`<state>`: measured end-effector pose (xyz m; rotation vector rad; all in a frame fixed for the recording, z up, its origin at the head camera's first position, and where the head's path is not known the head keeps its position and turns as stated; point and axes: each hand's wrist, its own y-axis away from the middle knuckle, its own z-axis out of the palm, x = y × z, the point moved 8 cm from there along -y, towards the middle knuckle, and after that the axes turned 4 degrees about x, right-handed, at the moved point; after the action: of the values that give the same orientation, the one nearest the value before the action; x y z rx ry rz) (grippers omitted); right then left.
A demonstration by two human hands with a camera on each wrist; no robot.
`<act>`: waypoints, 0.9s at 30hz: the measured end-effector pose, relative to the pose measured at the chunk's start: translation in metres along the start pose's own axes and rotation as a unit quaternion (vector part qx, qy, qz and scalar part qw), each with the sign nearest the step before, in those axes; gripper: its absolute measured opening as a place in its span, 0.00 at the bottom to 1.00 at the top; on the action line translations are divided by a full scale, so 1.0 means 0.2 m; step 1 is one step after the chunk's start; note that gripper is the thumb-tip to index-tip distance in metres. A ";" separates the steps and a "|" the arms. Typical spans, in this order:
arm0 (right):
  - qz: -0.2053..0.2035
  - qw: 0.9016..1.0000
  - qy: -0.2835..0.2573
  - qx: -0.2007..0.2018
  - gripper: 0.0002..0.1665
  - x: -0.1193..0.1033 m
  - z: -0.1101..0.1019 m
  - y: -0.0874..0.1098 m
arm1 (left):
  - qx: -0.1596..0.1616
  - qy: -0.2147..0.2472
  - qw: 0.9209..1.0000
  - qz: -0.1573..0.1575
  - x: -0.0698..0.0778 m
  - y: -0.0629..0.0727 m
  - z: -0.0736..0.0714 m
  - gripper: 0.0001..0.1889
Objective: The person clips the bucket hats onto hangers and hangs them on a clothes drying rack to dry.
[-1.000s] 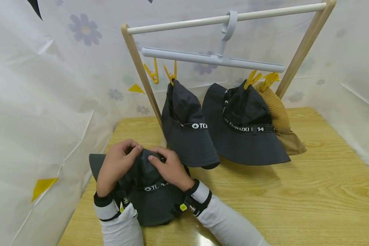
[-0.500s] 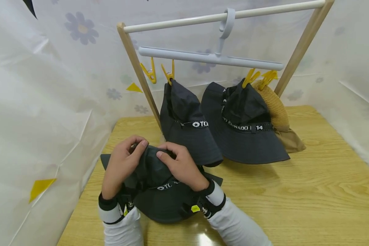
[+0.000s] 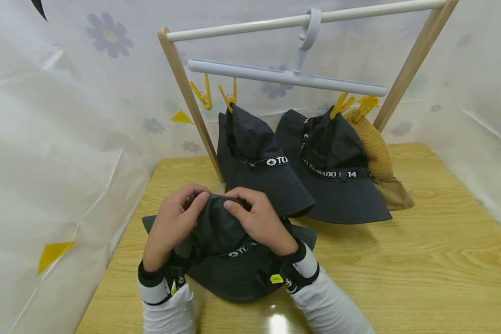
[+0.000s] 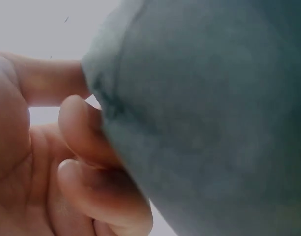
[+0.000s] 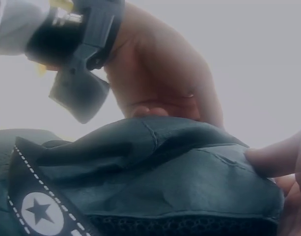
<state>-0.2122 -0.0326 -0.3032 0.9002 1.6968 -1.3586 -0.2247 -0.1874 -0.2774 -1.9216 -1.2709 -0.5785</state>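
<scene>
Both hands grip the crown of a dark bucket hat [image 3: 238,273] low over the table's near left part, its printed band facing the person. At the crown's left top, the left hand [image 3: 177,220] pinches the fabric between thumb and fingers; the left wrist view shows fingertips [image 4: 84,130] curled against the cloth. The right hand [image 3: 260,220] pinches the crown's right side, thumb in front. Just behind, a second dark bucket hat [image 3: 254,157] hangs from a yellow clip [image 3: 228,95]. An unloaded yellow clip [image 3: 203,94] hangs to its left.
A pale hanger [image 3: 284,78] hangs from the white bar [image 3: 242,28] of a wooden rack. On its right side hang another dark hat [image 3: 338,185] and a tan straw hat [image 3: 373,144], clipped in yellow. The wooden table [image 3: 434,260] extends to the right.
Both hands have moved to the right and slightly up with the hat. The hanging hat behind them has swung a little to the right.
</scene>
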 end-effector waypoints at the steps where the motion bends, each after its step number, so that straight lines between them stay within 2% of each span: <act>1: 0.001 1.000 0.000 0.000 0.09 0.00 0.00 0.00 | -0.005 0.001 1.000 -0.004 0.00 0.00 0.00 0.11; 5: 0.003 1.000 0.006 0.003 0.09 -0.02 -0.02 0.00 | -0.021 0.017 1.000 -0.013 0.00 0.00 0.01 0.12; 9: 0.006 1.000 0.007 0.005 0.08 -0.02 -0.03 0.00 | -0.038 0.047 0.998 -0.010 0.00 0.00 0.03 0.12; 14: 0.000 1.000 0.004 0.011 0.08 -0.02 -0.04 0.01 | -0.055 0.063 0.996 -0.003 0.01 0.00 0.07 0.12; 20: -0.010 1.000 0.010 0.020 0.08 -0.04 -0.07 0.01 | -0.060 0.086 0.994 -0.002 0.03 0.01 0.08 0.12; 27: -0.007 1.000 0.014 0.007 0.08 -0.05 -0.07 0.02 | -0.064 0.107 0.992 0.003 0.04 0.02 0.09 0.12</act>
<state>-0.2063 -0.0182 -0.2946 0.9207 1.7192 -1.3736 -0.2184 -0.1699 -0.2845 -1.9067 -1.1143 -0.8584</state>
